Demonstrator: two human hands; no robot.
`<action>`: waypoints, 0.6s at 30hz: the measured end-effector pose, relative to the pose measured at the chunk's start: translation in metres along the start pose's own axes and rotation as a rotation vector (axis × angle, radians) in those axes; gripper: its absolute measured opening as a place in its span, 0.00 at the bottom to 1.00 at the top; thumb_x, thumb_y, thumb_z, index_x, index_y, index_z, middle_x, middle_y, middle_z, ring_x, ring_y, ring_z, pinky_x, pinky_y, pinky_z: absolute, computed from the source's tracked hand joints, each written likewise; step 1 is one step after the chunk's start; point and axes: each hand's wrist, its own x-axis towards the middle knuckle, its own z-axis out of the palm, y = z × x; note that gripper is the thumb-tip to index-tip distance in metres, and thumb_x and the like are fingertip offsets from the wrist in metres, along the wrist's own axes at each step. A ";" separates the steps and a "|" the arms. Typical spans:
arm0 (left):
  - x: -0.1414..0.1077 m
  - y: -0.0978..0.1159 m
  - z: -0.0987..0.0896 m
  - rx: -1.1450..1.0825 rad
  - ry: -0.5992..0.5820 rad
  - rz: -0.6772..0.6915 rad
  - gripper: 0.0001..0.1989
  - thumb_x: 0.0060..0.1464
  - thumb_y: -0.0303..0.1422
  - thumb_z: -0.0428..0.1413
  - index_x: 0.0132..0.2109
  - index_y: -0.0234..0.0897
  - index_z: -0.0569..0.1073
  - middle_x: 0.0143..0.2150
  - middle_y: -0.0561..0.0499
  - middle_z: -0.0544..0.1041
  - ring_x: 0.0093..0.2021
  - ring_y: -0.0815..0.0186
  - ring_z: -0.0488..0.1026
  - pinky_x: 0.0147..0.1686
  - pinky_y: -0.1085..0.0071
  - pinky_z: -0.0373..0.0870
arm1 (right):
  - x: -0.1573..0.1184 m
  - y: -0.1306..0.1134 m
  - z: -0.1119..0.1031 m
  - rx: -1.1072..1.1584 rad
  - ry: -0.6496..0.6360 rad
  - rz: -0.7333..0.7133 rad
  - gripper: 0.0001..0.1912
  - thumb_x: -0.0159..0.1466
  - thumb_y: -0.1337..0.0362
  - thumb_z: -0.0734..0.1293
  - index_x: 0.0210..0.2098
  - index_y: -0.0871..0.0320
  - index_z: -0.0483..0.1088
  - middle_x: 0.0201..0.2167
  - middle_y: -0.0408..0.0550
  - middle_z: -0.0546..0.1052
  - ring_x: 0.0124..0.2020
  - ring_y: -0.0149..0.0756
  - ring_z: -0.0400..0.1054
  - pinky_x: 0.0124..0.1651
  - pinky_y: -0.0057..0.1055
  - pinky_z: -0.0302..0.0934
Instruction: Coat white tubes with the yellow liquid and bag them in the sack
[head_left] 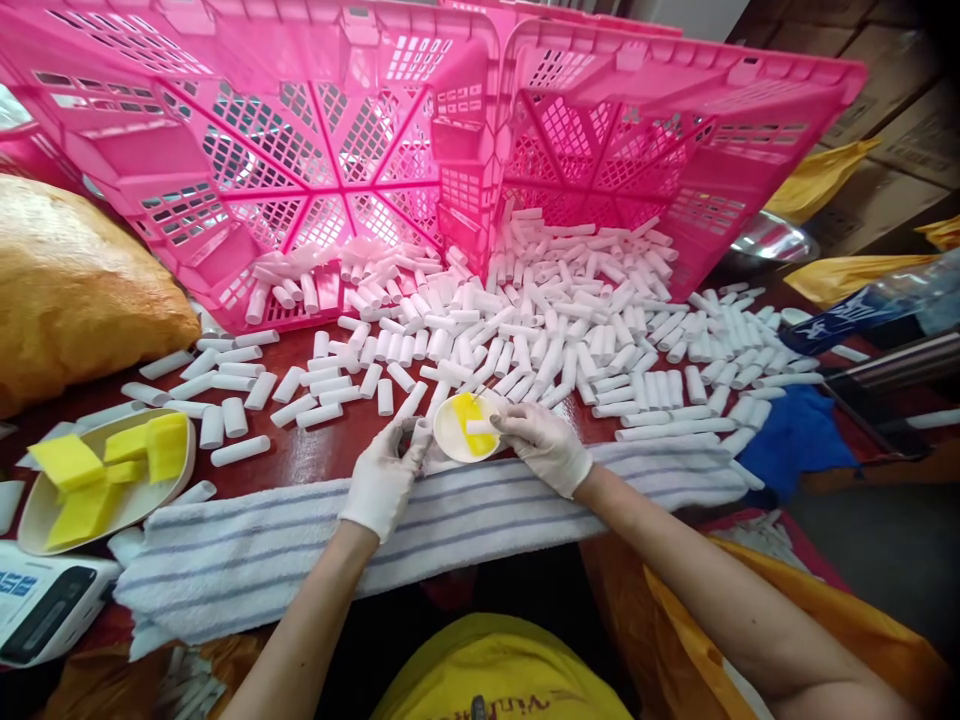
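Note:
My left hand (385, 478), in a white glove, has its fingers closed around a short white tube (421, 434) at the left of a small white dish (445, 446). In that dish lies a yellow sponge piece (466, 408). My right hand (546, 446), gloved too, pinches another white tube (481, 427), which lies level over the sponge. Whether it presses on the sponge I cannot tell. Under both hands a white towel with blue-grey stripes (480, 510) runs along the table's front edge. Many loose white tubes (585, 330) are heaped just beyond the dish.
Two pink plastic baskets (346, 188) lie tipped toward me at the back, tubes spilling out. At left are an orange sack (82, 290), a white tray (184, 478) of yellow sponge pieces and a white device (56, 600). A blue cloth (795, 440) and plastic bottle (847, 310) are at right.

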 end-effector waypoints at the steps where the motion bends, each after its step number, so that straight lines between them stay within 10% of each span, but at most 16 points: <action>1: 0.001 -0.002 0.000 -0.009 0.005 0.005 0.23 0.50 0.49 0.55 0.46 0.36 0.70 0.39 0.49 0.75 0.35 0.66 0.71 0.31 0.73 0.68 | 0.000 0.001 -0.001 -0.028 -0.013 -0.010 0.12 0.64 0.60 0.62 0.43 0.54 0.75 0.35 0.46 0.77 0.35 0.34 0.71 0.41 0.31 0.68; 18: 0.001 -0.014 -0.013 0.235 0.026 0.053 0.17 0.47 0.43 0.59 0.40 0.37 0.66 0.36 0.52 0.73 0.37 0.65 0.72 0.42 0.68 0.68 | -0.012 0.005 0.009 -0.108 0.049 0.027 0.11 0.63 0.60 0.64 0.42 0.56 0.74 0.35 0.49 0.76 0.37 0.36 0.70 0.43 0.35 0.66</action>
